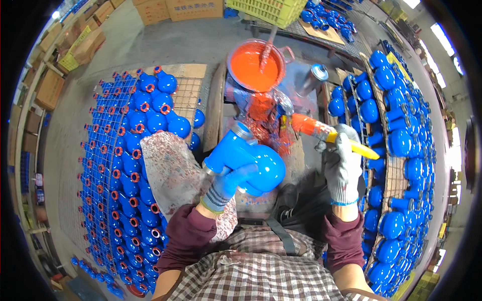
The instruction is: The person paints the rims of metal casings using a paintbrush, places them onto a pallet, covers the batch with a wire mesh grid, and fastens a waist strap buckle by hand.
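Observation:
My left hand point(227, 186), in a blue rubber-coated glove, is closed round a blue-painted metal meter housing point(256, 163). The housing has a bulbous round body and a bare threaded pipe end pointing up and away. In a pale knitted glove, my right hand point(343, 168) grips a paintbrush point(321, 131) by its yellow handle. Its bristles, coated in orange-red paint, point left and stay apart from the housing. Beyond them stands a pot point(231, 75) of orange-red paint, with a paint-covered stick point(266, 52) leaning in it. A grey paint-spotted cloth point(168, 165) lies beside my left arm.
Blue housings with orange-red rims point(131, 175) crowd a wire rack point(188, 93) on my left. More blue housings point(394, 143) fill racks close on my right. A metal can point(318, 73) stands right of the pot. A yellow crate point(268, 11) is at the far side.

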A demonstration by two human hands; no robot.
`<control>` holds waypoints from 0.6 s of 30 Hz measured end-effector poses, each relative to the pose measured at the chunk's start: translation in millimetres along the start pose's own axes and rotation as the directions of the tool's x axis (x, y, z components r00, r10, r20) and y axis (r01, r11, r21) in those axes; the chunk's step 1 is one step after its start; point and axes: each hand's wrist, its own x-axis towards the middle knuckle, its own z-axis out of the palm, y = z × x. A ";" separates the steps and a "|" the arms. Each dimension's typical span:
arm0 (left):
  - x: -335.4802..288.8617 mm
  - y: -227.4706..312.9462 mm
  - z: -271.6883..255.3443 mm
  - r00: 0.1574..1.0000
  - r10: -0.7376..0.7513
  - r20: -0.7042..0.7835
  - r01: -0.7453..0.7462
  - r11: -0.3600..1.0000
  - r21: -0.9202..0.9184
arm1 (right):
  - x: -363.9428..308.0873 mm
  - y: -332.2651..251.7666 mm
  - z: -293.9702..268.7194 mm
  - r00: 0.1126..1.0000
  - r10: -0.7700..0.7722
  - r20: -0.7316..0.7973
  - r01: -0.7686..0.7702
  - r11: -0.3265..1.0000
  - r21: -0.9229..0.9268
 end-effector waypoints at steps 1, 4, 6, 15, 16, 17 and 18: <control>-6.4 -0.6 6.2 0.998 0.050 0.029 -0.055 0.978 0.200 | -3.0 -12.7 1.2 0.988 -0.111 0.104 0.126 0.979 -0.158; -22.8 1.6 25.4 0.994 -0.070 0.084 0.028 0.905 0.424 | -9.1 -44.9 27.7 0.947 -0.218 0.235 0.308 0.827 -0.470; -27.6 -1.4 39.1 0.988 -0.071 0.138 -0.028 0.791 0.611 | -4.3 -48.5 38.7 0.927 -0.220 0.304 0.363 0.732 -0.577; -24.8 -2.2 61.4 0.931 0.085 0.355 -0.333 0.596 0.731 | -6.3 -51.9 20.4 0.805 -0.334 0.490 0.586 0.315 -0.747; -24.7 -0.5 64.2 0.926 0.080 0.369 -0.336 0.622 0.708 | -9.0 -52.0 18.9 0.791 -0.381 0.478 0.601 0.342 -0.722; -26.5 0.0 62.2 0.928 0.089 0.361 -0.336 0.615 0.713 | -12.0 -51.5 19.1 0.774 -0.428 0.467 0.622 0.375 -0.687; -27.8 -1.9 59.1 0.957 0.033 0.287 -0.240 0.646 0.725 | -17.0 -58.2 18.8 0.665 -0.459 0.588 0.709 0.142 -0.691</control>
